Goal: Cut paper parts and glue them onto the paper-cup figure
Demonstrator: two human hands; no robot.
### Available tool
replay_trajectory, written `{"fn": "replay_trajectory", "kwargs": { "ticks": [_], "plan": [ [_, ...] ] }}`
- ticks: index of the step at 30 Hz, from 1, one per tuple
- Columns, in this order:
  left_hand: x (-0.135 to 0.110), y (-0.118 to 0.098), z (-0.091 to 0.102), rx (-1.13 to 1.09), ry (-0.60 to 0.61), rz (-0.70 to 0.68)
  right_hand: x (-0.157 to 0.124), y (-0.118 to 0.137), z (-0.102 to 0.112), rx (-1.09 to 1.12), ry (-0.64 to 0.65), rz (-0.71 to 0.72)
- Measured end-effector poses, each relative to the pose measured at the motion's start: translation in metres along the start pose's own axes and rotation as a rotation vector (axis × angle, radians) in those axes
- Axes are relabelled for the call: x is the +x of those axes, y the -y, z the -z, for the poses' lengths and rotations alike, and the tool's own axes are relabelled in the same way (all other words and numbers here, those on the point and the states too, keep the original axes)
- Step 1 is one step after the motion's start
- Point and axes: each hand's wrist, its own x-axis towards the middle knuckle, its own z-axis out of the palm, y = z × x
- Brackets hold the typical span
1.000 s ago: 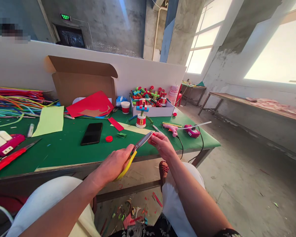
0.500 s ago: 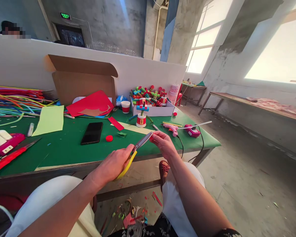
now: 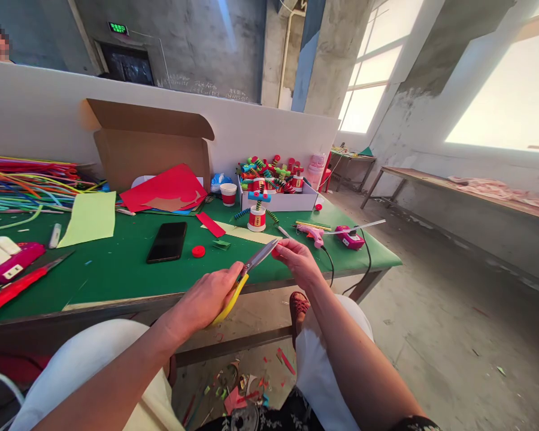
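Note:
My left hand is closed around a pair of scissors with yellow handles, its blades pointing up and to the right. At the blade tips my right hand pinches a small red piece, mostly hidden by the fingers. Beyond the hands a paper-cup figure with spiral arms and a blue crosspiece stands upright on the green table. A red paper roll, a folded green scrap and a red strip lie left of it.
A white box holds several similar figures. A pink glue gun and a purple power socket lie at the right, with cords over the edge. A black phone, red-handled scissors and colored strips are leftward.
The hands, scissors and red piece stay almost in place. A person behind the white partition has shifted to the left.

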Motion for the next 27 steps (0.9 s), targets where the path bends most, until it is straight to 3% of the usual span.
{"fn": "replay_trajectory", "kwargs": {
  "ticks": [27],
  "plan": [
    [0.0018, -0.0050, 0.0036, 0.016, 0.068, 0.038, -0.0005, -0.0021, -0.0026, 0.052, 0.015, -0.011]
  ]
}}
